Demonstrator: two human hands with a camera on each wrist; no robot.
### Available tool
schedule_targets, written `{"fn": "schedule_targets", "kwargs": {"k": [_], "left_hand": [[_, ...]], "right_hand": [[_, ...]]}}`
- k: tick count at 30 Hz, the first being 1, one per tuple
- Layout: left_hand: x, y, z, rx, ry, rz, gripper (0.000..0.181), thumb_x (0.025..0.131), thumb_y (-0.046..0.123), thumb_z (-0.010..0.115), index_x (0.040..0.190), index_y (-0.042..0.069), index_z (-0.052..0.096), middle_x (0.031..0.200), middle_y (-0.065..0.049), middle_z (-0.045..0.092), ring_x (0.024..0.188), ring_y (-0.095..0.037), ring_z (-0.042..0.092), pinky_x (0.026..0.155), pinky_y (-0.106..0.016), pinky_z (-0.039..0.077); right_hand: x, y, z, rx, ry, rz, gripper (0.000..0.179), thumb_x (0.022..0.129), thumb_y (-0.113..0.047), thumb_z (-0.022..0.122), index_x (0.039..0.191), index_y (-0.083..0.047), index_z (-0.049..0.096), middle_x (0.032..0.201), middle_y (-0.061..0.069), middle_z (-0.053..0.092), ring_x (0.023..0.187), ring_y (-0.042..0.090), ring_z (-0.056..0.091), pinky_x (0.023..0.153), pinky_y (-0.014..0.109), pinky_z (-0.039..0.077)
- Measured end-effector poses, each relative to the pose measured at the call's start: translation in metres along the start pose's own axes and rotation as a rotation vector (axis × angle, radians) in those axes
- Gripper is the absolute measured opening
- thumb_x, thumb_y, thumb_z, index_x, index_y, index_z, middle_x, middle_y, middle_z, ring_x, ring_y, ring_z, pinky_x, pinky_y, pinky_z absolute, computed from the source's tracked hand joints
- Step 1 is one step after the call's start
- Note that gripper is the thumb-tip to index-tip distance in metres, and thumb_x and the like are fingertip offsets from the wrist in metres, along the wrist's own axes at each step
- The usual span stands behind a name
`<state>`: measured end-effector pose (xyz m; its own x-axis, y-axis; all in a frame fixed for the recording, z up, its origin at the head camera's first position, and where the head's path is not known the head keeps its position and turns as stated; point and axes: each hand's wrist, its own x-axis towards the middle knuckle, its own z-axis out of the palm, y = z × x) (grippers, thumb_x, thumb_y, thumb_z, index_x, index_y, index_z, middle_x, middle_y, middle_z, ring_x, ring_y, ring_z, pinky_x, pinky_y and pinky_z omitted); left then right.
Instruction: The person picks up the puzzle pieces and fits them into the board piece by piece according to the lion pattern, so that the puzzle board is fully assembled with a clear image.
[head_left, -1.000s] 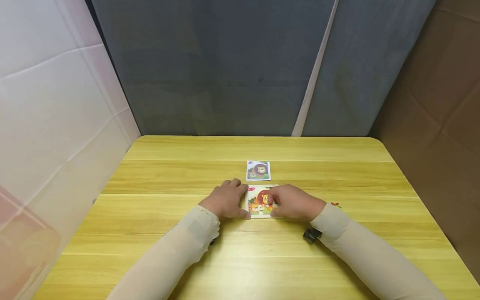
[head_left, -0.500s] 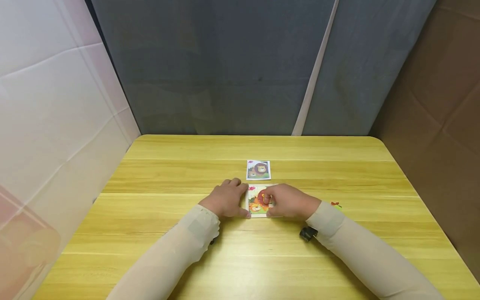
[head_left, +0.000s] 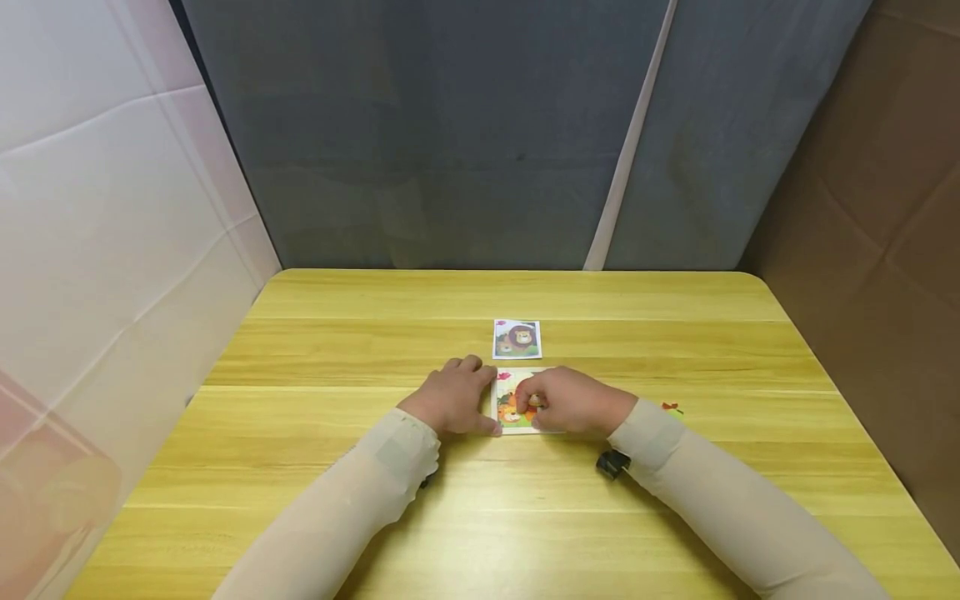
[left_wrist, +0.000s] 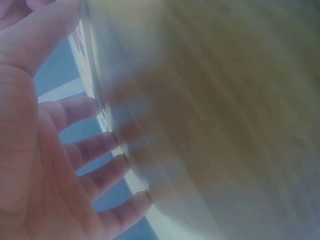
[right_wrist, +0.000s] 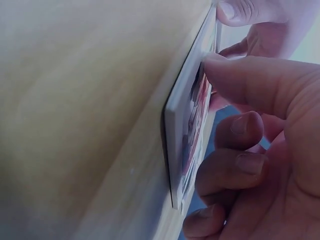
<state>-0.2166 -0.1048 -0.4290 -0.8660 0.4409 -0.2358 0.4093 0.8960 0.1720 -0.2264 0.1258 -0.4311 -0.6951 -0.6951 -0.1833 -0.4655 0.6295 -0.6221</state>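
Note:
A lion jigsaw puzzle [head_left: 507,402] in a pale tray lies on the table before the person. My left hand [head_left: 453,400] rests against its left side, fingers spread and fairly straight, the thumb at the near left corner. In the left wrist view, those fingertips [left_wrist: 137,202] touch the tabletop. From the right, my right hand [head_left: 577,402] reaches over the puzzle and covers its right part. In the right wrist view, its thumb [right_wrist: 250,82] presses on the puzzle's face while several fingers curl beside it. I cannot tell whether a puzzle piece is between index finger and thumb.
Just beyond the puzzle lies a printed lion picture card [head_left: 517,340]. A small red and green puzzle piece [head_left: 673,408] sits to the right, partly behind the right sleeve. The wooden table [head_left: 360,300] is bordered by cloth panels at the back and sides.
My right hand has shifted slightly left over the puzzle. A pale gap at the puzzle's near edge, visible earlier, now shows printed picture. My left hand has stayed in place.

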Motion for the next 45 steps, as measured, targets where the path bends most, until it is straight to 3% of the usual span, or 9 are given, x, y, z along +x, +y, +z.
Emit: {"fn": "schedule_targets", "kwargs": {"k": [20,29,34,39,45], "left_hand": [[0.000,0.000,0.000,0.001,-0.002,0.002,0.095,0.082,0.061,0.084,0.156,0.011,0.050,0.155,-0.014,0.049,0.140,-0.040,0.048,0.107,-0.060,0.049],[0.002,0.000,0.001,0.012,-0.008,0.000,0.096,0.083,0.062,0.083,0.157,0.011,0.048,0.156,-0.014,0.049,0.140,-0.039,0.048,0.107,-0.059,0.049],[0.002,0.000,0.002,0.006,-0.004,0.005,0.096,0.083,0.061,0.084,0.157,0.011,0.049,0.156,-0.014,0.048,0.141,-0.040,0.047,0.107,-0.060,0.049],[0.002,-0.001,0.001,0.001,0.003,0.007,0.095,0.083,0.061,0.084,0.156,0.011,0.050,0.156,-0.015,0.048,0.141,-0.041,0.047,0.106,-0.062,0.048],[0.004,-0.002,0.003,0.008,-0.001,0.006,0.094,0.083,0.062,0.084,0.156,0.012,0.050,0.157,-0.014,0.047,0.141,-0.041,0.047,0.106,-0.061,0.049]], "right_hand": [[0.007,-0.006,0.002,-0.060,0.004,0.095,0.030,0.084,0.006,0.073,0.096,-0.022,0.074,0.081,-0.004,0.063,0.065,0.013,0.043,0.064,0.029,0.041],[0.011,-0.014,0.002,-0.179,0.037,0.124,0.021,0.094,-0.002,0.075,0.090,-0.023,0.073,0.103,-0.007,0.073,0.079,0.014,0.058,0.072,0.032,0.050],[0.012,-0.016,0.001,-0.191,0.020,0.165,0.023,0.093,-0.004,0.077,0.087,-0.025,0.071,0.099,-0.007,0.071,0.077,0.016,0.056,0.069,0.032,0.047],[0.013,-0.015,0.000,-0.170,0.016,0.153,0.022,0.094,-0.003,0.076,0.088,-0.024,0.072,0.098,-0.007,0.071,0.075,0.016,0.055,0.069,0.031,0.047],[0.005,-0.007,-0.003,-0.085,0.023,0.069,0.017,0.094,-0.002,0.073,0.097,-0.018,0.077,0.107,-0.003,0.075,0.065,0.011,0.049,0.071,0.028,0.048]]}}
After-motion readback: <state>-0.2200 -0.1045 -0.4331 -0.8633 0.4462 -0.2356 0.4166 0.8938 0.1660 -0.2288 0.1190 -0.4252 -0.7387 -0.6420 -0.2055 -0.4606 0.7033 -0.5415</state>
